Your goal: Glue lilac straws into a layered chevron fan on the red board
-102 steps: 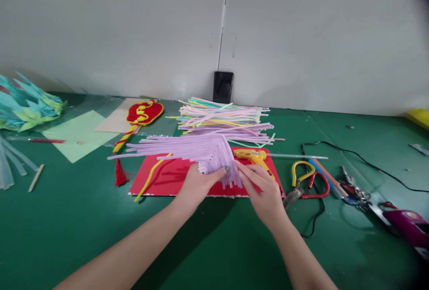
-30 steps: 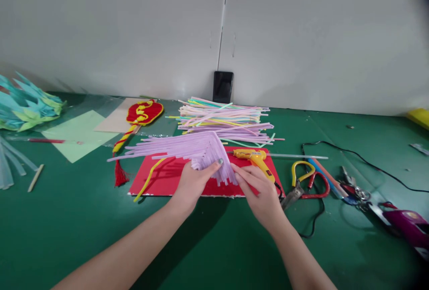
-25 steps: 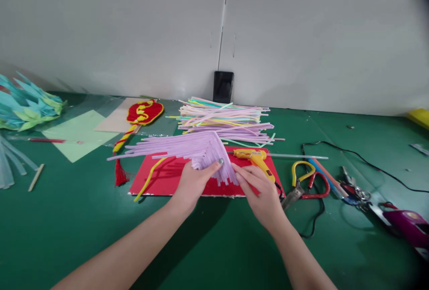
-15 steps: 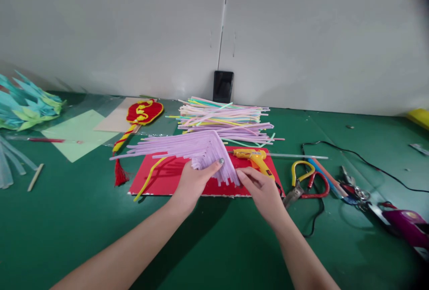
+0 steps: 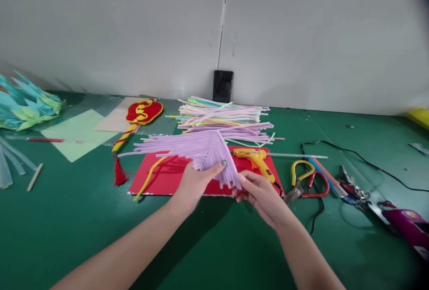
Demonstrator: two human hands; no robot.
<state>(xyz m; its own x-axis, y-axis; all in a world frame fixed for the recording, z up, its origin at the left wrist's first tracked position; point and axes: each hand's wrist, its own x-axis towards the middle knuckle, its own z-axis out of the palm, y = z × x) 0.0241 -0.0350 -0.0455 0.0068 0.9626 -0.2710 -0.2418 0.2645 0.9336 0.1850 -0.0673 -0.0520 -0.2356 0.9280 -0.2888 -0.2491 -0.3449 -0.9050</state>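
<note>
A layered bundle of lilac pipe cleaners [image 5: 187, 143], bent to a sharp corner at its top, is held above a red board [image 5: 167, 178]. My left hand [image 5: 197, 180] is closed on its inner side, with the thumb pressed flat across the stems. At the short lower right ends, my right hand [image 5: 256, 191] pinches the outermost lilac stem between thumb and fingers. Just behind that hand a yellow glue gun [image 5: 258, 158] lies on the board. A single yellow pipe cleaner [image 5: 150, 176] rests on the board's left part.
Loose pastel pipe cleaners [image 5: 221, 118] are piled behind, before a black phone [image 5: 223, 85] leaning on the wall. To the right lie pliers [image 5: 296, 191] with yellow and red handles, a cable [image 5: 351, 150] and a purple tool [image 5: 405, 225]. A red tasselled fan [image 5: 144, 113] is at left.
The lilac bundle has shifted slightly to the right. My right hand has moved a little down, and its fingers now show curled under the stem ends.
</note>
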